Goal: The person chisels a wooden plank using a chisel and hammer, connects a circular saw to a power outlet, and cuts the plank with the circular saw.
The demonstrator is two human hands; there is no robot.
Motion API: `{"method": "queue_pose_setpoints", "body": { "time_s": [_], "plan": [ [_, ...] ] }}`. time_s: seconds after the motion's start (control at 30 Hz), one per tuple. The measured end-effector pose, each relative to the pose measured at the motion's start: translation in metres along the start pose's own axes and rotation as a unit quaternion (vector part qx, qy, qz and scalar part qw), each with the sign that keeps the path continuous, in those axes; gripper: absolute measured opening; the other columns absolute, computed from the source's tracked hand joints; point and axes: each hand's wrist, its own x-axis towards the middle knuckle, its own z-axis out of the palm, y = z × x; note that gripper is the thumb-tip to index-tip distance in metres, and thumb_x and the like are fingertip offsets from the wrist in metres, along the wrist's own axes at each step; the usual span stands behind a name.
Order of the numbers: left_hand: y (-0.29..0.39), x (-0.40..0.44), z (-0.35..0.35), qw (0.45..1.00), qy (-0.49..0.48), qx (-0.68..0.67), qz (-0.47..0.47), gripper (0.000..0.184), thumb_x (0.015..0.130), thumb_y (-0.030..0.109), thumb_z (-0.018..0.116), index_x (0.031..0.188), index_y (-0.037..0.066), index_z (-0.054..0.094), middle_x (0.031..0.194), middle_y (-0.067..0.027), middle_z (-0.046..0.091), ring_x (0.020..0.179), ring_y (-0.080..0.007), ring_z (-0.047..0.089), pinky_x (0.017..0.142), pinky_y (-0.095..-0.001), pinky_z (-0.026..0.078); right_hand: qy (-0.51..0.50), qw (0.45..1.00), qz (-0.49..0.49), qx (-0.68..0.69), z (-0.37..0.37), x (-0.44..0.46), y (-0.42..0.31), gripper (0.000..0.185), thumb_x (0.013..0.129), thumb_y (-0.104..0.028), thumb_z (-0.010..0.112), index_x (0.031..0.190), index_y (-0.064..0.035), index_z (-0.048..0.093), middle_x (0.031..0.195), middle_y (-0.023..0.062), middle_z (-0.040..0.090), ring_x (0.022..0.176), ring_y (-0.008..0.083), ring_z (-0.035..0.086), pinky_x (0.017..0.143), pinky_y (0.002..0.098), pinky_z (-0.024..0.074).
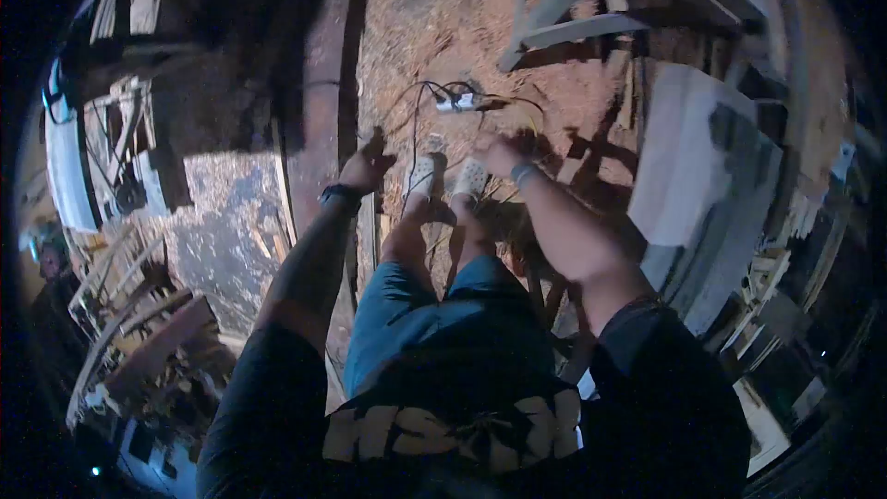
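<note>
My left hand (370, 166) reaches out beside the dark upright-edged beam (328, 120), its fingers apart and nothing visible in them. A dark band circles that wrist. My right hand (502, 155) is above my right shoe, with fingers curled inward and somewhat blurred; whether a cord is between them I cannot make out. Just beyond it a white power strip (455, 103) lies on the sawdust-covered ground. Dark plugs and a black cord (415, 125) run from the strip, and a yellowish cord (533, 120) passes close to my right hand.
Pale clogs (469, 179) on my feet stand on the ground. A wide pale board (688, 157) lies at the right, with a wooden frame (577, 30) beyond it. Wood scraps (157, 342) are heaped at the left. A person (54, 263) appears at the far left edge.
</note>
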Motion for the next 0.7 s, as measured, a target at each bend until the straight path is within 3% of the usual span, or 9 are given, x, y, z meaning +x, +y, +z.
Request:
{"method": "queue_pose_setpoints", "body": {
  "time_s": [0.2, 0.3, 0.33, 0.4, 0.43, 0.53, 0.6, 0.67, 0.7],
  "plan": [
    [-0.003, -0.047, -0.009, 0.97, -0.185, 0.124, -0.099, 0.058, 0.093, 0.055, 0.066, 0.125, 0.007, 0.068, 0.104, -0.0192, 0.073, 0.085, -0.0309, 0.07, 0.074, -0.0471, 0.055, -0.113, 0.909, -0.244, -0.32, 0.011, -0.105, -0.038, 0.042, 0.091, -0.037, 0.071, 0.121, -0.007, 0.071, 0.117, 0.0205, 0.072, 0.103, 0.0352, 0.07, 0.096, 0.0442, 0.0533],
    [-0.064, -0.026, -0.005, 0.856, -0.197, 0.41, 0.245, 0.033, 0.102, 0.032, 0.054, 0.088, 0.007, 0.069, 0.084, -0.0113, 0.069, 0.081, -0.0317, 0.065, 0.077, -0.0496, 0.05, -0.066, 0.99, -0.07, -0.103, 0.032, -0.184, -0.032, 0.045, 0.09, -0.041, 0.071, 0.121, -0.0078, 0.071, 0.117, 0.0199, 0.072, 0.104, 0.035, 0.07, 0.095, 0.0449, 0.0532],
    [-0.065, -0.023, -0.015, 0.65, -0.135, 0.528, 0.529, 0.03, 0.101, 0.029, 0.056, 0.082, 0.009, 0.067, 0.083, -0.0114, 0.069, 0.08, -0.0311, 0.066, 0.071, -0.0482, 0.051, -0.034, 0.998, -0.021, -0.048, 0.04, -0.211, -0.029, 0.046, 0.09, -0.042, 0.071, 0.121, -0.0081, 0.072, 0.116, 0.0197, 0.072, 0.104, 0.035, 0.07, 0.095, 0.0451, 0.0532],
    [-0.028, -0.004, -0.024, 0.641, -0.167, 0.453, 0.597, 0.028, 0.097, 0.035, 0.065, 0.091, 0.008, 0.07, 0.081, -0.0082, 0.067, 0.079, -0.0249, 0.065, 0.067, -0.0454, 0.051, 0.042, 0.996, 0.067, 0.041, 0.058, -0.264, -0.022, 0.048, 0.089, -0.044, 0.072, 0.121, -0.0086, 0.072, 0.116, 0.0194, 0.072, 0.105, 0.0349, 0.07, 0.094, 0.0456, 0.0532],
    [-0.011, 0.005, -0.034, 0.788, -0.308, 0.333, 0.417, 0.037, 0.093, 0.041, 0.072, 0.104, 0.005, 0.072, 0.09, -0.0136, 0.073, 0.085, -0.031, 0.07, 0.073, -0.0464, 0.055, 0.083, 0.987, 0.108, 0.084, 0.069, -0.292, -0.019, 0.048, 0.089, -0.045, 0.072, 0.12, -0.0088, 0.072, 0.116, 0.0192, 0.073, 0.105, 0.0348, 0.07, 0.094, 0.0458, 0.0532],
    [0.063, 0.047, -0.042, 0.718, -0.439, 0.411, 0.35, 0.048, 0.091, 0.047, 0.073, 0.121, 0.01, 0.071, 0.077, -0.014, 0.07, 0.062, -0.03, 0.067, 0.058, -0.0444, 0.053, 0.207, 0.934, 0.21, 0.202, 0.127, -0.371, -0.007, 0.051, 0.088, -0.049, 0.072, 0.12, -0.0096, 0.072, 0.116, 0.0186, 0.073, 0.105, 0.0347, 0.069, 0.093, 0.0465, 0.0531],
    [0.135, 0.035, -0.044, 0.666, -0.509, 0.465, 0.286, 0.054, 0.089, 0.05, 0.075, 0.115, 0.003, 0.071, 0.084, -0.015, 0.073, 0.072, -0.0304, 0.071, 0.067, -0.0439, 0.056, 0.289, 0.879, 0.266, 0.271, 0.175, -0.42, 0.002, 0.053, 0.087, -0.051, 0.072, 0.12, -0.0101, 0.072, 0.115, 0.0182, 0.073, 0.106, 0.0346, 0.069, 0.092, 0.047, 0.0531],
    [0.187, 0.041, -0.029, 0.517, -0.493, 0.615, 0.335, 0.06, 0.09, 0.049, 0.073, 0.118, -0.004, 0.068, 0.104, -0.0209, 0.076, 0.095, -0.0346, 0.073, 0.087, -0.0438, 0.057, 0.356, 0.817, 0.314, 0.328, 0.23, -0.472, 0.002, 0.055, 0.086, -0.054, 0.072, 0.12, -0.0106, 0.072, 0.115, 0.0178, 0.073, 0.106, 0.0345, 0.069, 0.092, 0.0474, 0.0531],
    [0.19, 0.066, -0.021, 0.527, -0.457, 0.616, 0.366, 0.057, 0.091, 0.046, 0.071, 0.126, 0.002, 0.067, 0.117, -0.0227, 0.073, 0.11, -0.0366, 0.069, 0.097, -0.0437, 0.053, 0.372, 0.793, 0.334, 0.348, 0.257, -0.496, -0.003, 0.056, 0.086, -0.055, 0.072, 0.12, -0.0109, 0.072, 0.115, 0.0176, 0.073, 0.106, 0.0345, 0.069, 0.092, 0.0476, 0.0531]
  ]
}}
